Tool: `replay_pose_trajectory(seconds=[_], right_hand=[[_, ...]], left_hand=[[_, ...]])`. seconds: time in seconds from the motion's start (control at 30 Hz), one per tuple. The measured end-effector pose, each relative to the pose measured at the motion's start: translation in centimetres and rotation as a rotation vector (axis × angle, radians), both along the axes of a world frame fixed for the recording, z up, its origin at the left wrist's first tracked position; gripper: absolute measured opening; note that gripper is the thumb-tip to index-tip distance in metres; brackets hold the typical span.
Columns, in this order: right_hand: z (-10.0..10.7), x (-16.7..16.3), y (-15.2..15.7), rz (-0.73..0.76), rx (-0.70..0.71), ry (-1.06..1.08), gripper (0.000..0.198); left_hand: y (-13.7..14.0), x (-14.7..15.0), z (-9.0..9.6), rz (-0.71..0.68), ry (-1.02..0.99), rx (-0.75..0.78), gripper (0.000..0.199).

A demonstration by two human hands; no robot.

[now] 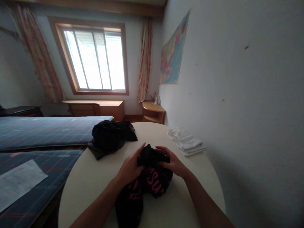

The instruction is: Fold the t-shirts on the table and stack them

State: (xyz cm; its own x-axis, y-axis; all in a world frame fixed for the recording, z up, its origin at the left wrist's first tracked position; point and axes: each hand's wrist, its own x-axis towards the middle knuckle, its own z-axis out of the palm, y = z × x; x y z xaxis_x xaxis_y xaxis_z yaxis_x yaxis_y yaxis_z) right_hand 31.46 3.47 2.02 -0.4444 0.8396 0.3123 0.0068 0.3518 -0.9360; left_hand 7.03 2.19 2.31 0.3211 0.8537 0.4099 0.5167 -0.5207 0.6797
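A black garment with pink lettering (155, 182) lies bunched on the round cream table (95, 196), part of it trailing toward the near edge. My left hand (131, 166) grips its upper bunch from the left, thumb on the near side and fingers behind. From the right, my right hand (174, 163) grasps the same bunch, fingers curled over the top and thumb in front. Folds of cloth hide some fingertips. What kind of garment it is, I cannot tell.
A heap of dark clothing (109, 136) sits at the table's far left, and folded white cloths (186, 141) lie at the right near the wall. Plaid mattresses (47, 129) stand on the left, one with a paper sheet (22, 182) on it.
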Motion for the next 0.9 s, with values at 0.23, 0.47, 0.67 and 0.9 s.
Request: replay_pose_trajectory(seconds=[0.23, 0.47, 0.67, 0.9], right_hand=[[-2.9, 2.0, 3.5, -0.368, -0.085, 0.004, 0.041], [-1.9, 2.6, 3.6, -0.590, -0.208, 0.279, 0.044], [-1.0, 2.4, 2.6, -0.485, -0.287, 0.420, 0.041], [0.2, -0.4, -0.5, -0.059, -0.264, 0.195, 0.054]], left_hand=[[2.7, -2.1, -0.3, 0.277, -0.302, -0.019, 0.029], [4.4, -4.6, -0.3, 0.573, -0.533, 0.114, 0.035], [2.4, -2.9, 0.2, 0.296, -0.203, 0.423, 0.062], [0.5, -0.2, -0.3, 0.026, 0.042, 0.283, 0.067]])
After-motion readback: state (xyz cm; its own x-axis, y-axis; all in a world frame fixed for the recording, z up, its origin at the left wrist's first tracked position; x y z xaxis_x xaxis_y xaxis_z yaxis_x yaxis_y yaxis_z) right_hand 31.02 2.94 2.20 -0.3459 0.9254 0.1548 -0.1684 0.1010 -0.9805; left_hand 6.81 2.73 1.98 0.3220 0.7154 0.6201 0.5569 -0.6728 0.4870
